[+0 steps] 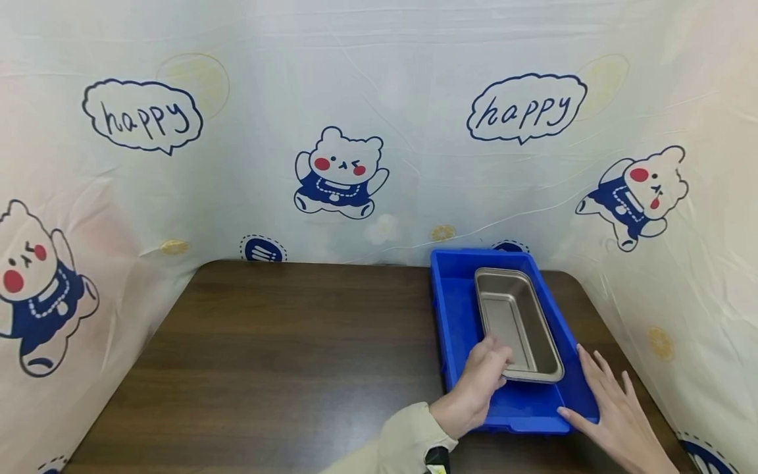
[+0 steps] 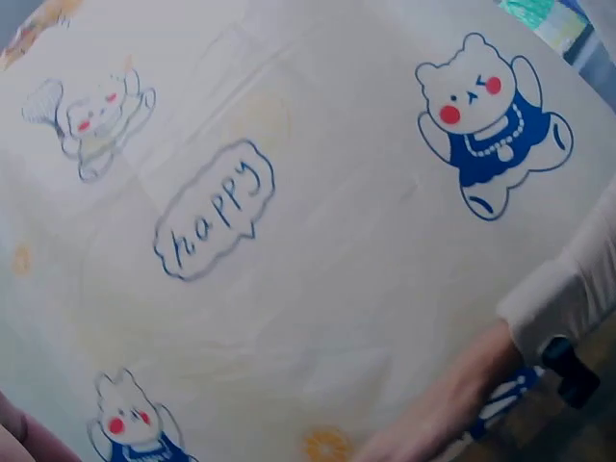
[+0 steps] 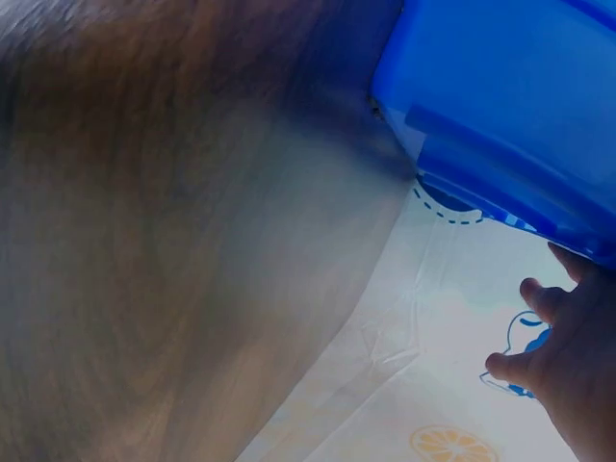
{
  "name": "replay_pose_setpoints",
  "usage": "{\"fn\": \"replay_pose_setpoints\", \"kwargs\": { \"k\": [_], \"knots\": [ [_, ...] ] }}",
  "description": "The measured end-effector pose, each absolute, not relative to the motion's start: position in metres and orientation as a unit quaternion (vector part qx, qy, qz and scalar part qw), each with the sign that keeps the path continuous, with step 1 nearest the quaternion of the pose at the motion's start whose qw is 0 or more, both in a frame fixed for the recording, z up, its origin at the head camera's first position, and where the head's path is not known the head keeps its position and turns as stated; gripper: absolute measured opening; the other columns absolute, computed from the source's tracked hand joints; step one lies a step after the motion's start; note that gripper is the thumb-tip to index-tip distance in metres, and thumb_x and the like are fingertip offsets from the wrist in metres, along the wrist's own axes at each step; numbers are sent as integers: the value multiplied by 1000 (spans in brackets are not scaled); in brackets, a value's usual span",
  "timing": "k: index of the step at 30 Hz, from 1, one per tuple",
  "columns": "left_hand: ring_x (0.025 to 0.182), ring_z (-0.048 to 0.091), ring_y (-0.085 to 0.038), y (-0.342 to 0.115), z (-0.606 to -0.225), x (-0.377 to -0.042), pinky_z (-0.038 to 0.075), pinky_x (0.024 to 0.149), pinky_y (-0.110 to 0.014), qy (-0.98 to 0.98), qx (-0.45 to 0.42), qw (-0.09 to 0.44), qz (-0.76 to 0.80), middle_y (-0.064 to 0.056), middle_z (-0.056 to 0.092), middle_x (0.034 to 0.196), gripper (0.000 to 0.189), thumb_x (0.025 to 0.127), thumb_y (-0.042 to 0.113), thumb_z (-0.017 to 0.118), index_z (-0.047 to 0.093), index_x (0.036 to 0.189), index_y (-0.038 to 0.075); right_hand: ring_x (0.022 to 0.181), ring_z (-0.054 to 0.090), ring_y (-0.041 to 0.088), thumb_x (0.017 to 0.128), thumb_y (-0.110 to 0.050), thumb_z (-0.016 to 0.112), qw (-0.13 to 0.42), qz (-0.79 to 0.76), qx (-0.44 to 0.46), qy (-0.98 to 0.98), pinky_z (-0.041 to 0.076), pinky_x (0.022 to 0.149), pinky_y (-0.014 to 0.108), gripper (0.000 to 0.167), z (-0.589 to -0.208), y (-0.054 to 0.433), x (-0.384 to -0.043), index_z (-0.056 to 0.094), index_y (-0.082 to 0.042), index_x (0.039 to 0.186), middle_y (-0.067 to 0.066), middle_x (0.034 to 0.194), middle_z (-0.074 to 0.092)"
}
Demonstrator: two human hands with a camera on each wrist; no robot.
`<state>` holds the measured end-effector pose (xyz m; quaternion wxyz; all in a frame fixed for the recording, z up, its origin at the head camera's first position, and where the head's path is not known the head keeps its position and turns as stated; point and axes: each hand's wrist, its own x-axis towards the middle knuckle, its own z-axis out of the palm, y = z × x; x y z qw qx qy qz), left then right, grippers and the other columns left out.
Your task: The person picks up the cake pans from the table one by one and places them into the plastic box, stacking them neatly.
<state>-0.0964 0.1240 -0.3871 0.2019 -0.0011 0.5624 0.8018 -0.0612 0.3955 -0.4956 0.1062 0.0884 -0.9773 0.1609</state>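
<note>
A grey metal loaf pan (image 1: 514,316) lies lengthwise within the blue plastic tray (image 1: 458,309), toward its right wall. My left hand (image 1: 481,383) grips the pan's rim at its near left corner, fingers curled. Only a sliver of this left hand (image 2: 17,441) enters the left wrist view, at the lower left. At the tray's right side my right hand (image 1: 618,411) rests with fingers spread and thumb at the front corner. In the right wrist view that hand (image 3: 582,351) appears dark beside the tray's blue wall (image 3: 510,96).
The tray stands at the right end of a dark brown wooden table (image 1: 284,355). A pale curtain (image 1: 414,79) printed with bears and "happy" bubbles surrounds the table at the back and sides. The tray's far end reaches the table's back edge.
</note>
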Motion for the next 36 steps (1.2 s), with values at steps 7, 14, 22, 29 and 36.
{"fn": "replay_pose_setpoints", "kwargs": {
  "k": [7, 14, 22, 29, 36],
  "knots": [
    [155, 31, -38, 91, -361, -106, 29, 124, -58, 559, 75, 186, 804, -23, 31, 169, 77, 92, 9, 48, 24, 163, -9, 161, -5, 40, 98, -39, 69, 73, 178, 89, -977, -25, 119, 61, 103, -487, 399, -62, 1, -16, 172, 35, 165, 26],
    [139, 55, -38, 59, -357, -119, 41, 119, -51, 580, 130, 156, 789, -19, 54, 153, 50, 103, 13, 51, 47, 151, -3, 162, -9, 34, 101, -35, 66, 80, 175, 101, -976, -24, 122, 52, 98, -478, 405, -64, 1, -15, 172, 31, 170, 19],
    [130, 60, -41, 14, -367, -135, 51, 110, -47, 659, 197, 79, 722, -27, 58, 142, 36, 107, 6, 49, 51, 140, -8, 161, -12, 33, 105, -33, 62, 78, 177, 101, -976, -24, 121, 56, 94, -474, 417, -70, -2, -17, 171, 21, 176, 5],
    [128, 61, -41, -22, -373, -148, 52, 108, -45, 685, 187, 29, 704, -28, 61, 137, 33, 101, -6, 48, 55, 134, -9, 162, -12, 28, 105, -29, 61, 94, 179, 110, -973, -19, 122, 64, 92, -475, 432, -72, 0, -17, 172, 15, 177, 3],
    [129, 61, -38, -59, -384, -153, 50, 110, -51, 740, 169, -42, 649, -23, 63, 137, 33, 101, -5, 53, 59, 134, -4, 161, -10, 39, 108, -32, 56, 84, 172, 91, -977, -22, 121, 61, 89, -472, 440, -75, -4, -15, 171, 21, 176, 1]
  ]
}}
